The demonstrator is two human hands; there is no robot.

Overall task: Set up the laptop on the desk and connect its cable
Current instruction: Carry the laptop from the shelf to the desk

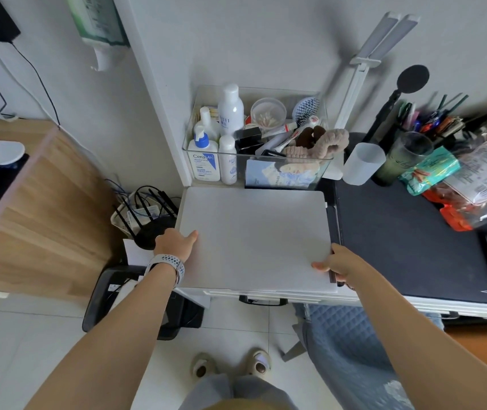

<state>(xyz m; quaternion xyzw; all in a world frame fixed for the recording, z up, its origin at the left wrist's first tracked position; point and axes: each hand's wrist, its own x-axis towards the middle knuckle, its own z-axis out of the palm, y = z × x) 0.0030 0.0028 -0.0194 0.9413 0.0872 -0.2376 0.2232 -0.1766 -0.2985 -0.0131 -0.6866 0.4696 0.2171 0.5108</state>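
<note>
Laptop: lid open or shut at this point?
Shut. The laptop lies flat with only its plain lid showing, left hand and right hand gripping its side edges.

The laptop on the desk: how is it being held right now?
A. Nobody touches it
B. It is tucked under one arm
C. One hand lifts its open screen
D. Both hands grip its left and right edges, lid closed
D: the closed white laptop lies flat on the desk, with the left hand on its left edge and the right hand on its right edge.
</note>
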